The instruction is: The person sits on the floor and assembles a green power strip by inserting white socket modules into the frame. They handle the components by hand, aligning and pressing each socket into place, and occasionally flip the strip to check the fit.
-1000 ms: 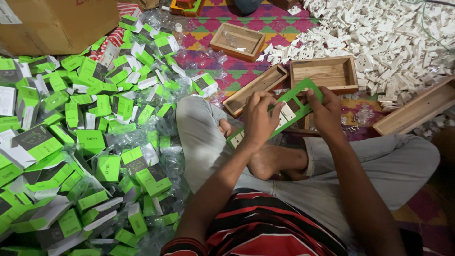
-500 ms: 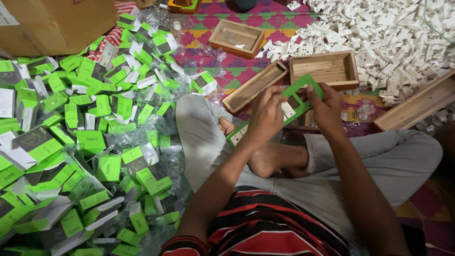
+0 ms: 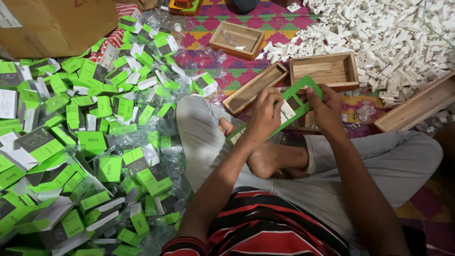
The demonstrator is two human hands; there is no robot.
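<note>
Both my hands hold a flat green cardboard box blank [image 3: 295, 97] with cut-out windows, stretched diagonally above my crossed legs. My left hand [image 3: 263, 116] grips its lower middle part, fingers curled over the card. My right hand [image 3: 327, 110] pinches the upper end near a wooden tray. A white plastic part shows through one window between my hands. My bare foot lies just below the card.
A big heap of green and white small boxes [image 3: 90, 142] in clear wrappers fills the left. Several shallow wooden trays [image 3: 324, 71] lie ahead on a patterned mat. A pile of white plastic parts [image 3: 388, 33] covers the far right. A brown carton [image 3: 52, 23] stands far left.
The green card and both hands have shifted slightly; my left fingers have curled further over the card. The rest is unchanged.
</note>
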